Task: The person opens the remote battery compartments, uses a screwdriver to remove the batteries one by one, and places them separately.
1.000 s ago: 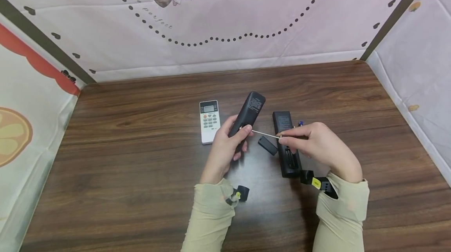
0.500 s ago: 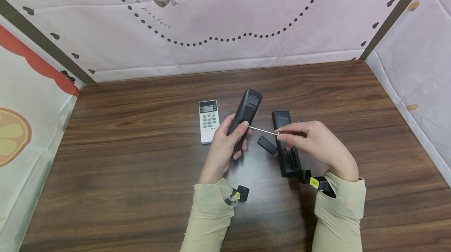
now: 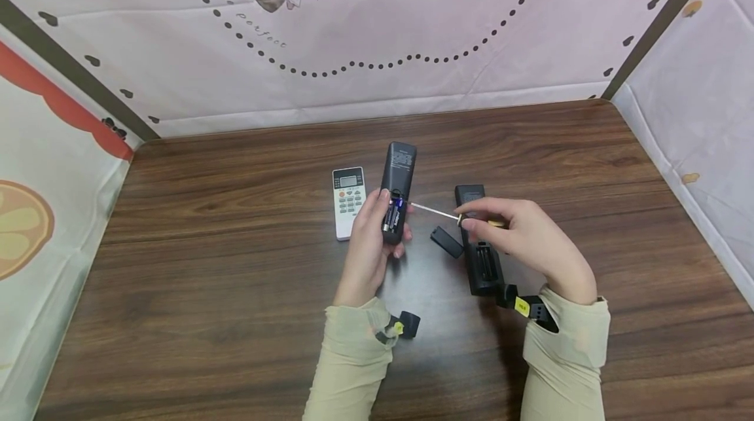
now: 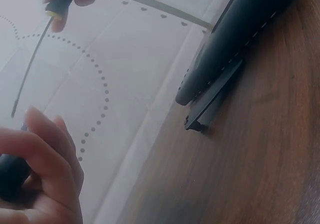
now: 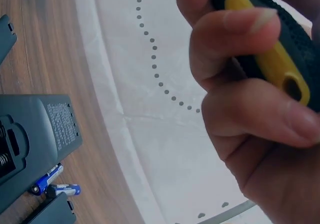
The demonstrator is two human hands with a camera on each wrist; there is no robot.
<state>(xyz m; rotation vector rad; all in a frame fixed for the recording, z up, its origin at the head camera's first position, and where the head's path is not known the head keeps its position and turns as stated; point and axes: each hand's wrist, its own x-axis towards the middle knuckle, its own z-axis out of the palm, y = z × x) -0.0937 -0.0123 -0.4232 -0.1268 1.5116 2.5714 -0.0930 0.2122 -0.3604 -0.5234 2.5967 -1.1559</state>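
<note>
In the head view my left hand [image 3: 366,234] grips a black remote control [image 3: 400,169], back side up. Its battery compartment is uncovered and holds batteries [image 3: 393,217] with silver and blue wrappers. My right hand [image 3: 521,234] holds a screwdriver [image 3: 434,210]; its thin metal shaft points left, the tip right at the remote's side edge. The black and yellow handle [image 5: 272,59] lies within the curled fingers in the right wrist view. In the left wrist view the shaft [image 4: 31,67] comes down close above my left fingers [image 4: 47,156].
A second black remote [image 3: 484,270] lies back up, compartment bare, partly under my right hand. A battery cover [image 3: 446,242] lies at its left. Two blue batteries [image 5: 47,178] and another cover [image 5: 54,212] lie beyond it. A white remote [image 3: 350,205] lies left on the wooden table [image 3: 206,277].
My left hand has turned the held remote more upright and a little left, so its batteries now show. My right hand has shifted slightly left and up with the screwdriver.
</note>
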